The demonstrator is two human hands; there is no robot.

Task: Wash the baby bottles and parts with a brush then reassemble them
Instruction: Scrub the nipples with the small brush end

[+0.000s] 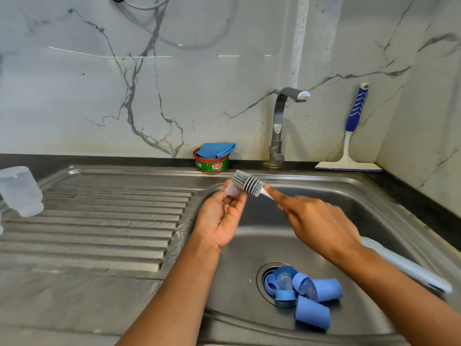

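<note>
Over the steel sink point(374, 208), my left hand point(219, 221) pinches a small clear nipple point(232, 189) at its fingertips. My right hand point(316, 221) grips the white handle of a bottle brush point(248, 183); its grey bristle head rests against the nipple. Blue caps point(324, 289), blue collar rings point(284, 294) and another clear nipple point(284, 280) lie piled over the drain at the bottom of the basin. A clear bottle point(21, 191) stands upside down at the far left of the ribbed drainboard point(99, 233).
The tap point(280, 126) rises behind the basin, no water running. A green soap tub point(212, 163) with a blue cloth on it sits on the back ledge. A blue-handled squeegee point(351, 136) leans in the right corner. A white object point(409, 265) lies on the basin's right rim.
</note>
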